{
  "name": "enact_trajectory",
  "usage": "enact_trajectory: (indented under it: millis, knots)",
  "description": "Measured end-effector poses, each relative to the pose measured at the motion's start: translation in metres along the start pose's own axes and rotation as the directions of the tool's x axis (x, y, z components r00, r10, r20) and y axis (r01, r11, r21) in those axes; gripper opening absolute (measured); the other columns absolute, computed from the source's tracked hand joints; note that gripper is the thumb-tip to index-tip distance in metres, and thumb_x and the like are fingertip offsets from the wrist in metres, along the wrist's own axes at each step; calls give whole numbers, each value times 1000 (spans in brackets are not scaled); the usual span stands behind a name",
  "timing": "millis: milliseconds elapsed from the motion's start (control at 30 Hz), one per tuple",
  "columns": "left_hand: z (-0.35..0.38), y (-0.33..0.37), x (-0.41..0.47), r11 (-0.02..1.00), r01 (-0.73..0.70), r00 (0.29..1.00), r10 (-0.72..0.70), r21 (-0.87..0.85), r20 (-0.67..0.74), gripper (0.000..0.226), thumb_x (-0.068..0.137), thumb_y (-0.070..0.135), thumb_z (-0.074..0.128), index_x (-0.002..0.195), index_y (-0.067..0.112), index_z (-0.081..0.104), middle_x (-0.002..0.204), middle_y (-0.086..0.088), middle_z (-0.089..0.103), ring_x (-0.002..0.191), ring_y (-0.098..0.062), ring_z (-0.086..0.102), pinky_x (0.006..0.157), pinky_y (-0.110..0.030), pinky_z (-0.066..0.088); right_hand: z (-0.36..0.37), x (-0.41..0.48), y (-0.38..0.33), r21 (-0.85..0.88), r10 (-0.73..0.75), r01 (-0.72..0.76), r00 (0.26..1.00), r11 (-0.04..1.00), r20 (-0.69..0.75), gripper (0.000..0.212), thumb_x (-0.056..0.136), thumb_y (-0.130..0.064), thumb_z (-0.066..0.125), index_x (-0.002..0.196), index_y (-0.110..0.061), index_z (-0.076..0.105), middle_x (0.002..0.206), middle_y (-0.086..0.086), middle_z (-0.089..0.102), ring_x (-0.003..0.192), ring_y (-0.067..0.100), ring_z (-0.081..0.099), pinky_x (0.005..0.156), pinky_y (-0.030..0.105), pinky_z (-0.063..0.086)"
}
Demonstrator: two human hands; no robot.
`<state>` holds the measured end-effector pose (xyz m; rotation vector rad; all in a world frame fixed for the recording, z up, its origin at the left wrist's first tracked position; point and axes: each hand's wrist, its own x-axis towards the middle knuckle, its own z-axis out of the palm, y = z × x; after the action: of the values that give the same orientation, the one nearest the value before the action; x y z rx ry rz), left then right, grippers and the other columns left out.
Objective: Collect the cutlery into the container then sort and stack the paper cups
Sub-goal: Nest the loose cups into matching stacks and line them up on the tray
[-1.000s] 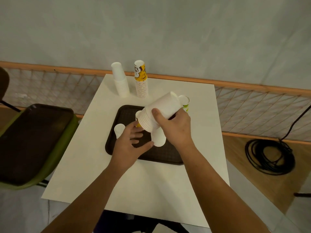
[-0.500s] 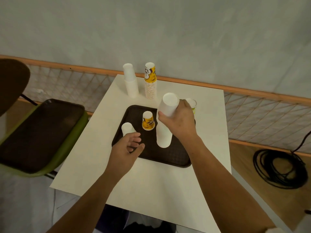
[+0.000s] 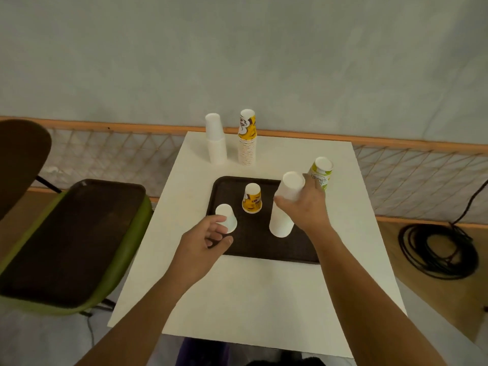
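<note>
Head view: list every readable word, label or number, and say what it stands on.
Green-and-white paper cup: upside-down lettering, too blurred to quote.
Single yellow-and-brown paper cup on the dark brown tray: print unreadable.
Tall yellow-and-white paper cup stack: print unreadable.

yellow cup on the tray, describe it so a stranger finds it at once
On the white table lies a dark brown tray. Near its far middle stands one upside-down yellow printed cup, between a small white cup and a tall white cup stack. It is the tray's only yellow cup.
</note>
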<state>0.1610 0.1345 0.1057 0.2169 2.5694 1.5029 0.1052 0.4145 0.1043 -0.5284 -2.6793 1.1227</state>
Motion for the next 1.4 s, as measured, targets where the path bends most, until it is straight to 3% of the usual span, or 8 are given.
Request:
enact_trajectory:
  millis: [100, 233, 367, 500, 667, 900, 1100, 1400]
  knots:
    - [-26, -9, 9, 999, -42, 999, 42, -20, 19, 43, 87, 28, 78, 124, 38, 60, 103, 22, 69, 98, -5, 67, 76, -8, 49, -5, -15, -20, -41, -23, 17, 989, 999, -144, 103, 68, -65, 77, 149, -21, 31, 144, 7, 44, 132, 32, 41, 106, 52, 44]
    - [-50, -13, 28, 997, -54, 999, 54, -63, 5, 44, 86, 28, 79, 124, 37, 60, 102, 19, 70, 96, -8, 68, 78, -18, 51, -11, -30, -63, -29, -149, 150, 913, 988, -379, 76, 79, -58, 68, 142, -23, 42, 135, 2, 46, 121, 22, 41, 95, 46, 49]
    - [-60, -4, 62, 997, -44, 999, 42, -67, -34, 48, 86, 32, 78, 128, 36, 57, 105, 19, 69, 94, -2, 67, 79, -18, 51, -12, -14, -114, 64, -210, 257, 889, 964, -406, 54, 87, -43, 64, 135, -23, 50, 131, -2, 49, 121, 16, 45, 95, 48, 51]
    - [-62, 10, 112, 999, -9, 998, 6, -49, -63, 52, 87, 37, 77, 132, 35, 52, 110, 19, 65, 93, -1, 65, 76, -15, 49, -1, 34, -155, 206, -180, 237, 948, 949, -263, 61, 88, -43, 66, 141, -21, 46, 136, -1, 49, 124, 17, 51, 98, 42, 52]
    - [-48, 17, 185, 996, 77, 996, -79, -53, -50, 59, 88, 36, 76, 138, 30, 46, 122, 10, 63, 101, -9, 64, 83, -23, 52, 2, 140, -171, 202, 8, -24, 996, 979, 84, 95, 83, -34, 81, 156, -13, 24, 154, 14, 37, 140, 28, 42, 108, 38, 43]
    - [5, 2, 285, 972, 220, 976, -220, -81, 9, 63, 88, 31, 76, 142, 25, 45, 135, 1, 60, 112, -19, 63, 100, -40, 53, 45, 252, -153, 31, -12, 3, 956, 1000, 293, 113, 74, -35, 89, 159, -19, 17, 149, 16, 39, 130, 32, 49, 90, 32, 41]
    - [52, -39, 353, 946, 321, 947, -319, -49, 38, 76, 84, 32, 79, 148, 24, 39, 141, 0, 56, 115, -18, 62, 85, -27, 48, 98, 298, -129, -171, -68, 167, 879, 971, 471, 100, 78, -47, 83, 157, -31, 24, 138, 16, 39, 119, 35, 54, 86, 37, 46]
    - [93, -82, 408, 926, 375, 926, -376, 47, 36, 105, 74, 27, 89, 157, 16, 26, 154, -9, 46, 134, -30, 51, 109, -46, 45, 117, 329, -109, -155, -145, 262, 839, 953, 524, 66, 85, -23, 78, 135, -20, 37, 101, 5, 51, 87, 28, 57, 52, 26, 45]
